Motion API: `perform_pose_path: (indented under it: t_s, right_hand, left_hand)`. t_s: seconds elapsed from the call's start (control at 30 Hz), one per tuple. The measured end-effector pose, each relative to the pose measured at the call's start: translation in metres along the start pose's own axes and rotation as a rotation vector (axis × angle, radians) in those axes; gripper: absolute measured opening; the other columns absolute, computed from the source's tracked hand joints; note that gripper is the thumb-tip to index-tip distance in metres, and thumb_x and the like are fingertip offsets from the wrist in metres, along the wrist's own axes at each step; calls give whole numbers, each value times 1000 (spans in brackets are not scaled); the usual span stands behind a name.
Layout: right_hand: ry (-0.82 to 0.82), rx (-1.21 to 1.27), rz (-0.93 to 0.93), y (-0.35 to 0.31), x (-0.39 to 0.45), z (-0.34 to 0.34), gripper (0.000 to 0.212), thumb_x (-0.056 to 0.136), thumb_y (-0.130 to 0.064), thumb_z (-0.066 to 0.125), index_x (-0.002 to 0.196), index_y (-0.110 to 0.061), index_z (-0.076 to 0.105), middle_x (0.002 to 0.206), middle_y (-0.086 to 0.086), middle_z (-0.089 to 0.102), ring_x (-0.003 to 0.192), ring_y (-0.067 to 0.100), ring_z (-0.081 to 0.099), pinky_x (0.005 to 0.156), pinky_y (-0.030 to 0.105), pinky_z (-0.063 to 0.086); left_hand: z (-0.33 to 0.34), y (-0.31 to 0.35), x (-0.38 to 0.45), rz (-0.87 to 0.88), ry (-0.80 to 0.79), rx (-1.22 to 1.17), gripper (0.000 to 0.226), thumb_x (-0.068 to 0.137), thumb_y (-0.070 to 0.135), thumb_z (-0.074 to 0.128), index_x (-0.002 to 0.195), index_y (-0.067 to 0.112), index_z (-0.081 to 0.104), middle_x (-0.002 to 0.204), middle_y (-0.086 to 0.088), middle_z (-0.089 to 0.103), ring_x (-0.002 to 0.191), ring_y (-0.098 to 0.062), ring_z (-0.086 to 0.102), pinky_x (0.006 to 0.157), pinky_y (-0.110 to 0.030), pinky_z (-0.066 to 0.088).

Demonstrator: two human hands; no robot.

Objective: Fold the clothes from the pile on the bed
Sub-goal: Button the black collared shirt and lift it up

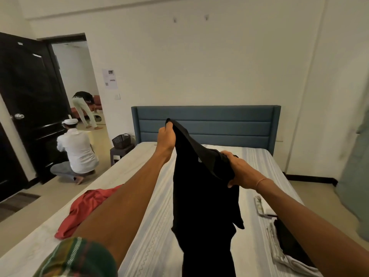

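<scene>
Black garment (201, 196) hangs above the striped bed (151, 226), held up by both hands: the left hand (166, 136) pinches its far top corner, the right hand (239, 170) grips its bunched right edge. Red clothing (83, 208) lies near the bed's left edge, more clothes (287, 246) at the near right
</scene>
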State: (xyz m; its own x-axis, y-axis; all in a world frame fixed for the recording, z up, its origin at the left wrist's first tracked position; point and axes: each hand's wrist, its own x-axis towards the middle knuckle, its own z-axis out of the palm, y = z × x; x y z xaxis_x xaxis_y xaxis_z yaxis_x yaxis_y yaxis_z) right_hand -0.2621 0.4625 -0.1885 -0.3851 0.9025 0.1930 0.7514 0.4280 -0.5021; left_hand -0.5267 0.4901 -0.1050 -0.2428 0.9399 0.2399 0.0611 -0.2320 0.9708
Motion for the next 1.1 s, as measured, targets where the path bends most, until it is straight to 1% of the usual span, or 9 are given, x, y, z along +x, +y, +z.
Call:
perform_pose_path:
  t_s: [0.1, 0.2, 0.27, 0.4, 0.6, 0.73, 0.87, 1.0, 1.1]
  right_hand:
    - [127, -106, -13, 2, -7, 3, 55, 89, -16, 76, 135, -14, 45, 129, 12, 59, 114, 30, 62, 102, 37, 51]
    - [368, 25, -8, 1, -16, 3, 32, 88, -18, 76, 111, -3, 61, 101, 14, 68, 88, 30, 64, 81, 33, 54]
    - [440, 215, 30, -4, -22, 2, 24, 95, -15, 68, 113, 0, 67, 97, 15, 70, 86, 33, 64, 80, 37, 53]
    - [426, 448, 124, -9, -30, -2, 31, 106, -16, 47, 134, -13, 59, 116, 10, 69, 105, 31, 66, 95, 49, 56]
    - [412, 543, 99, -30, -49, -3, 27, 104, -5, 48, 130, -8, 52, 112, 7, 60, 102, 20, 58, 87, 22, 48]
    - [478, 364, 131, -47, -50, -3, 30, 106, -13, 44, 132, 1, 49, 114, 14, 61, 104, 28, 59, 88, 29, 51]
    - [508, -54, 168, -62, -59, -9, 43, 101, -48, 46, 133, -20, 44, 85, 11, 65, 74, 35, 65, 71, 52, 58]
    - [641, -192, 130, -85, -87, -4, 51, 96, -13, 63, 141, -10, 40, 82, 12, 57, 68, 34, 60, 64, 44, 51]
    - [708, -250, 197, -88, -99, 0, 25, 101, -13, 56, 124, -9, 46, 79, 18, 64, 63, 37, 58, 59, 40, 45]
  left_hand:
    - [-6, -6, 1, -77, -121, -52, 57, 101, 55, 30, 124, 10, 57, 121, -17, 66, 112, -30, 64, 100, -48, 54]
    - [-6, 2, -12, -30, -226, 24, 62, 106, 53, 27, 141, 8, 51, 134, -9, 61, 123, -25, 58, 110, -44, 46]
    - [-8, 3, -15, 61, -279, 160, 55, 109, 45, 26, 135, 4, 54, 127, -4, 59, 118, -20, 56, 105, -35, 45]
    - [-20, 0, -16, 346, -295, 558, 38, 110, 31, 33, 81, 16, 52, 85, 0, 55, 79, -14, 51, 65, -15, 36]
    - [-55, -1, -15, 612, -346, 898, 34, 107, 42, 34, 84, 21, 49, 87, -7, 53, 78, -21, 53, 72, -35, 40]
    - [-72, 6, -22, 665, -334, 946, 36, 106, 48, 34, 94, 21, 55, 90, -3, 60, 81, -20, 58, 73, -37, 46]
    - [-93, 9, -32, 745, -394, 1017, 62, 87, 77, 35, 100, 19, 55, 90, 2, 61, 78, -17, 57, 65, -33, 43]
    - [-114, 9, -40, 858, -464, 1068, 72, 72, 74, 41, 110, 14, 52, 91, -2, 59, 77, -22, 56, 66, -34, 45]
    - [-121, 4, -46, 939, -398, 1094, 52, 84, 57, 63, 107, 12, 51, 90, -5, 59, 70, -24, 56, 63, -37, 47]
